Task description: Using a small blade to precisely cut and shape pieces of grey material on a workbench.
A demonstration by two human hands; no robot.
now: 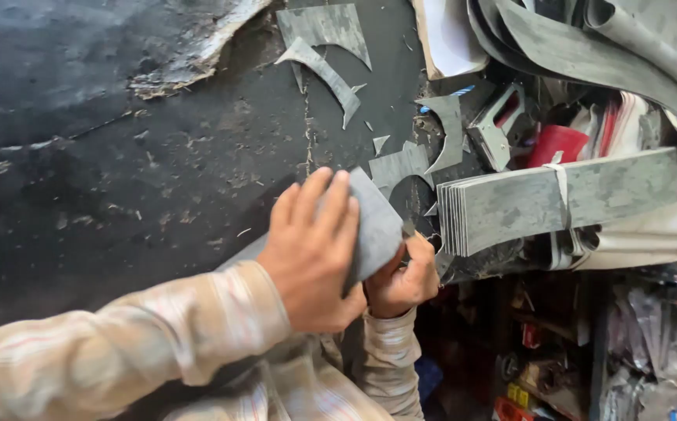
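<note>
Grey sheet (pixel 375 226) is being pressed flat by the left hand (pixel 313 251), fingers extended, long axis running toward upper right; its edge is being gripped by the clenched right hand (pixel 405 279).

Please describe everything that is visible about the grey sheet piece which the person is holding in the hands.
The grey sheet piece is flat, thin and dull grey, perhaps rubber or board, with a straight edge and a sharp upper corner. It lies tilted at the edge of the black work surface. The left hand presses flat on top, covering much of it. The right hand grips its lower right edge from beneath. Its lower part is hidden.
</note>
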